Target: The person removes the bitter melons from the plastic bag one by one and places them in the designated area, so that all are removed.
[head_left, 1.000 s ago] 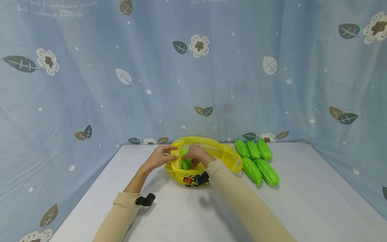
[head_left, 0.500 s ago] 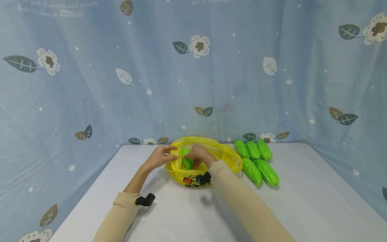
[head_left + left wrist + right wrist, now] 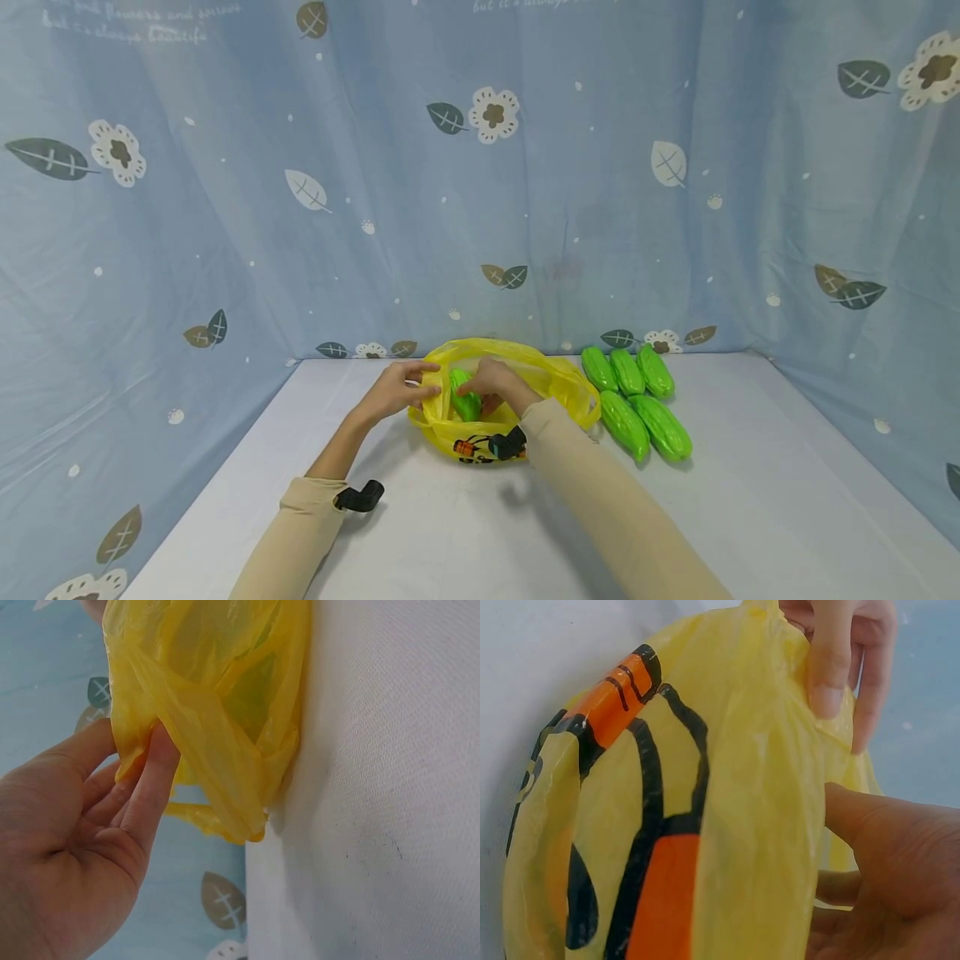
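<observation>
A yellow plastic bag [image 3: 501, 340] with an orange and black print sits on the table, its mouth spread wide. My left hand [image 3: 393, 390] pinches the left edge of the bag's mouth between thumb and fingers. In the left wrist view, the bag's folded yellow rim [image 3: 135, 712] hangs between those fingers. My right hand [image 3: 491, 383] reaches down inside the bag. It holds a glossy green ribbed gourd [image 3: 465, 404] upright against the bag's left side, with the thumb over it. The bag's front wall hides the right fingertips in the right wrist view.
Several matching green gourds [image 3: 630, 371] lie in two rows on the white table [image 3: 750, 483], right of the bag. A blue patterned curtain [image 3: 480, 208] closes off the back and sides. Each wrist wears a small black camera [image 3: 362, 497].
My right hand has shifted slightly right within the bag, and more of the green gourd shows at its left. The left hand keeps its hold on the bag's edge.
</observation>
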A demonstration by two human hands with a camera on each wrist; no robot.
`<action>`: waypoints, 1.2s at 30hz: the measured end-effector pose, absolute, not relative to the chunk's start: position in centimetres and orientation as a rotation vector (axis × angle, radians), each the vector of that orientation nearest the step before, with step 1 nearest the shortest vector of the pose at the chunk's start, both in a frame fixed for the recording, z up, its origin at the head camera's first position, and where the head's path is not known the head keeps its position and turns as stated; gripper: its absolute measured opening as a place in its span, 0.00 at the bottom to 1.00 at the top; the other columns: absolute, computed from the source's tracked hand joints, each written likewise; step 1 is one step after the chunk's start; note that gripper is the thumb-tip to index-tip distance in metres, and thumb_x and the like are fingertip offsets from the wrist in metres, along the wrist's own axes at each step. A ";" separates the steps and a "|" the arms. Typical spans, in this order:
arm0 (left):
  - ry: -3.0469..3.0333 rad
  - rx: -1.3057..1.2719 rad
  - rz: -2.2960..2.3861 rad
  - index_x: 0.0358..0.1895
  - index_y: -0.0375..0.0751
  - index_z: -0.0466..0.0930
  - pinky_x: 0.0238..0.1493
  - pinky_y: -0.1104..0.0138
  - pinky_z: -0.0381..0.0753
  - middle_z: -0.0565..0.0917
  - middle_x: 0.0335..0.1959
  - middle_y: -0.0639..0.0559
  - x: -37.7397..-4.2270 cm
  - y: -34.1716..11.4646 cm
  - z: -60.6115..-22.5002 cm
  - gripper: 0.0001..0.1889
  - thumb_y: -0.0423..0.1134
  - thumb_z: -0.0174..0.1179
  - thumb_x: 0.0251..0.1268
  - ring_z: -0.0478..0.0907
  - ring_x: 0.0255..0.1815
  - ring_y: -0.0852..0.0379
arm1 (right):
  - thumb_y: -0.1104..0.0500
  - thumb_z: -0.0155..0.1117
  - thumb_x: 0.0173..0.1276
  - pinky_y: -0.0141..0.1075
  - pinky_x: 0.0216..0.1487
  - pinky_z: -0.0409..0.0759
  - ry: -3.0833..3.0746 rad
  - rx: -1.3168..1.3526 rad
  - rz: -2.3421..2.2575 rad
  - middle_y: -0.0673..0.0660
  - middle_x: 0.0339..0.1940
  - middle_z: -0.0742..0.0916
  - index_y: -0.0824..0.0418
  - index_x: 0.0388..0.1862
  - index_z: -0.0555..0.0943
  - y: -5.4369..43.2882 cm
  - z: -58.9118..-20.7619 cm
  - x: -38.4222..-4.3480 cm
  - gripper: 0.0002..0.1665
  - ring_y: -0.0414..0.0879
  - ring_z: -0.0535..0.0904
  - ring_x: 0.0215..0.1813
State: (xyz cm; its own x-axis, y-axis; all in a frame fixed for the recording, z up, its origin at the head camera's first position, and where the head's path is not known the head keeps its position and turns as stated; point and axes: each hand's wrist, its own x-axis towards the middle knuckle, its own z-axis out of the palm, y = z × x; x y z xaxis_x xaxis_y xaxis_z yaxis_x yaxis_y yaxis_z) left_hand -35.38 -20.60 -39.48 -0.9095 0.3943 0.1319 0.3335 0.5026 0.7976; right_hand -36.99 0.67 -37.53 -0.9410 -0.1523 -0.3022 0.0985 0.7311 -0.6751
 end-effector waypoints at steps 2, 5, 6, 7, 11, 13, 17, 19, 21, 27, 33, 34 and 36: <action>2.667 0.646 1.389 0.64 0.42 0.76 0.34 0.62 0.88 0.83 0.50 0.38 -35.4 -20.6 -39.4 0.26 0.44 0.67 0.64 0.87 0.38 0.53 | 0.52 0.71 0.64 0.45 0.41 0.89 2.601 -0.043 -1.038 0.67 0.44 0.85 0.66 0.42 0.74 0.7 -37.5 -36.9 0.22 0.59 0.88 0.38; 2.674 0.645 1.382 0.64 0.42 0.76 0.34 0.62 0.89 0.83 0.50 0.38 -35.3 -20.5 -39.4 0.26 0.44 0.67 0.64 0.87 0.38 0.53 | 0.51 0.71 0.64 0.45 0.41 0.89 2.606 -0.037 -1.033 0.67 0.44 0.85 0.66 0.43 0.74 0.6 -37.4 -36.8 0.22 0.59 0.88 0.38; 2.677 0.644 1.379 0.64 0.42 0.76 0.34 0.62 0.88 0.84 0.50 0.38 -35.3 -20.5 -39.4 0.26 0.44 0.67 0.64 0.87 0.38 0.53 | 0.51 0.71 0.64 0.44 0.41 0.89 2.606 -0.034 -1.033 0.66 0.43 0.85 0.66 0.43 0.74 0.6 -37.4 -36.8 0.22 0.58 0.88 0.38; 2.678 0.644 1.378 0.64 0.42 0.76 0.34 0.62 0.88 0.84 0.50 0.38 -35.3 -20.5 -39.5 0.26 0.44 0.67 0.64 0.87 0.38 0.53 | 0.51 0.71 0.64 0.44 0.41 0.89 2.606 -0.033 -1.030 0.66 0.42 0.85 0.66 0.43 0.74 0.6 -37.4 -36.7 0.23 0.58 0.88 0.38; 2.680 0.645 1.378 0.64 0.42 0.76 0.35 0.62 0.89 0.84 0.50 0.38 -35.4 -20.5 -39.5 0.26 0.44 0.67 0.64 0.87 0.39 0.53 | 0.51 0.71 0.64 0.43 0.40 0.89 2.609 -0.028 -1.023 0.64 0.39 0.84 0.66 0.45 0.73 0.7 -37.3 -36.5 0.24 0.58 0.88 0.38; 2.675 0.648 1.383 0.64 0.42 0.76 0.35 0.62 0.89 0.83 0.50 0.37 -35.4 -20.5 -39.6 0.26 0.44 0.67 0.64 0.87 0.39 0.52 | 0.51 0.71 0.64 0.43 0.39 0.89 2.612 -0.035 -1.014 0.63 0.38 0.84 0.66 0.44 0.74 0.8 -37.3 -36.5 0.23 0.58 0.88 0.38; 2.673 0.647 1.383 0.65 0.42 0.76 0.35 0.62 0.89 0.83 0.50 0.38 -35.4 -20.5 -39.6 0.26 0.44 0.67 0.64 0.87 0.38 0.53 | 0.50 0.71 0.64 0.42 0.38 0.89 2.617 -0.044 -1.005 0.63 0.38 0.84 0.66 0.42 0.74 0.9 -37.3 -36.5 0.22 0.57 0.88 0.37; 2.672 0.646 1.385 0.65 0.42 0.76 0.34 0.61 0.89 0.83 0.49 0.38 -35.4 -20.5 -39.6 0.26 0.44 0.66 0.64 0.87 0.38 0.53 | 0.50 0.71 0.64 0.42 0.38 0.89 2.616 -0.042 -1.009 0.63 0.38 0.84 0.66 0.43 0.74 0.9 -37.3 -36.4 0.22 0.57 0.88 0.37; 2.672 0.643 1.388 0.65 0.42 0.76 0.34 0.61 0.89 0.84 0.49 0.38 -35.4 -20.5 -39.6 0.26 0.43 0.66 0.64 0.86 0.38 0.53 | 0.50 0.71 0.64 0.42 0.38 0.89 2.615 -0.038 -1.018 0.63 0.38 0.84 0.65 0.43 0.74 0.9 -37.3 -36.4 0.22 0.57 0.88 0.36; 2.669 0.636 1.387 0.65 0.42 0.76 0.35 0.62 0.89 0.84 0.48 0.39 -35.3 -20.5 -39.6 0.26 0.44 0.66 0.64 0.86 0.39 0.53 | 0.51 0.70 0.65 0.41 0.37 0.89 2.597 -0.032 -1.043 0.62 0.37 0.84 0.65 0.44 0.74 1.0 -37.1 -36.0 0.21 0.56 0.88 0.35; 2.671 0.640 1.386 0.65 0.41 0.76 0.35 0.62 0.89 0.84 0.48 0.39 -35.3 -20.5 -39.6 0.26 0.43 0.66 0.64 0.86 0.39 0.53 | 0.52 0.71 0.64 0.44 0.38 0.89 2.620 -0.039 -1.026 0.60 0.34 0.82 0.65 0.42 0.74 1.0 -37.3 -36.2 0.21 0.57 0.88 0.36; 2.671 0.637 1.387 0.64 0.41 0.76 0.35 0.62 0.89 0.84 0.48 0.39 -35.2 -20.5 -39.6 0.26 0.43 0.66 0.64 0.86 0.39 0.53 | 0.52 0.71 0.64 0.44 0.37 0.89 2.625 -0.044 -1.020 0.59 0.33 0.82 0.65 0.42 0.74 1.0 -37.4 -36.2 0.21 0.57 0.88 0.35; 2.674 0.634 1.388 0.64 0.41 0.76 0.35 0.62 0.89 0.84 0.48 0.39 -35.1 -20.5 -39.5 0.26 0.43 0.66 0.64 0.86 0.39 0.54 | 0.53 0.71 0.64 0.44 0.37 0.89 2.633 -0.058 -1.012 0.59 0.33 0.81 0.65 0.43 0.74 1.0 -37.4 -36.2 0.21 0.57 0.88 0.35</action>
